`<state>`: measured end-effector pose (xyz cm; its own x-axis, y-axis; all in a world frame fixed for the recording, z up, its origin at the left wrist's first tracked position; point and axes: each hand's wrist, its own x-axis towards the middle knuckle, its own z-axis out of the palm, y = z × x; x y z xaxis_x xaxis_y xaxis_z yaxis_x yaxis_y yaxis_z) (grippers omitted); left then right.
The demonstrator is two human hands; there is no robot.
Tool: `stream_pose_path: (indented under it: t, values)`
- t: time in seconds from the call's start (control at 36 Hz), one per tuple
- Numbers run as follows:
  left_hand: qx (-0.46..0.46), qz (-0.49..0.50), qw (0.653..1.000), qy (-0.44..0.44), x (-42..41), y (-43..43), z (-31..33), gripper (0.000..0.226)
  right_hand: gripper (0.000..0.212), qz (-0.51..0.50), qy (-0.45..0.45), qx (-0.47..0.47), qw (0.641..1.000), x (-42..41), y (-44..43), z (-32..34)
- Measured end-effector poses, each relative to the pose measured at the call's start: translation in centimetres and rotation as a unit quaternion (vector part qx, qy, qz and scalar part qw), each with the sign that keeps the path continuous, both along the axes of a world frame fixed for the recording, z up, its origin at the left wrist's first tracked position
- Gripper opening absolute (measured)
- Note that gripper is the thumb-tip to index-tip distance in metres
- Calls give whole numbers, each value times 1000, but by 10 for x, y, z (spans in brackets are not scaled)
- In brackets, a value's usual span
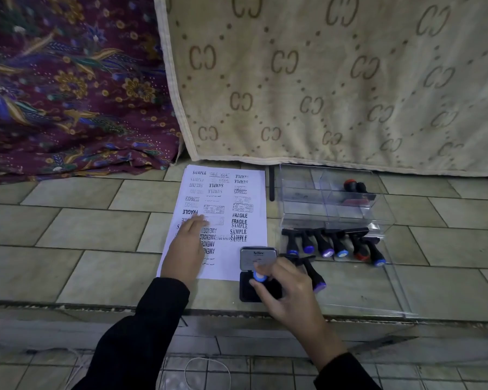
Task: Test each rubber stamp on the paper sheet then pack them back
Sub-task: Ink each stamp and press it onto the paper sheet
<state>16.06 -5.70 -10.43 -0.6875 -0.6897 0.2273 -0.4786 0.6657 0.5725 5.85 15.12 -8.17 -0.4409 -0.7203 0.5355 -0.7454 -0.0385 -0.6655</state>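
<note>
The person's left hand (pixel 185 249) lies flat on the paper sheet (pixel 228 270), fingers straight and pressing it against the tiled floor (pixel 96 229). The sheet is crowded with black prints: SAMPLE, EXPRESS, FRAGILE, AMENDED. The right hand (pixel 285 291) has its fingers curled round a blue-capped stamp (pixel 259 276), pinching the handle upright over the black bed of the open ink pad (pixel 247 291), which sits just beside the sheet's near right corner. I cannot tell whether the stamp's face touches the ink, as the hand hides it.

To the right, another stamp with a purple cap (pixel 314 274) lies on its side near the right hand. Beyond it, a row of stamps (pixel 335 243) lies handles toward me against the clear plastic box (pixel 293 198). Inside the box rests a red-capped stamp (pixel 350 184). A beige blanket (pixel 321 80) and a floral cloth (pixel 68 80) hang behind.
</note>
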Motion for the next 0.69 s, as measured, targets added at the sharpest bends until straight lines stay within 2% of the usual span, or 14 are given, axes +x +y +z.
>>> stream_pose_path:
  t: [0.36, 0.69]
  values:
    - [-3, 5, 1000, 8, -1, -1, -4, 57, 11, -25, -31, 14, 999, -1, -4, 4]
    - [2, 8, 1000, 13, 0, -1, -5, 59, 13, -25, -9, 45, 999, -4, -4, 17]
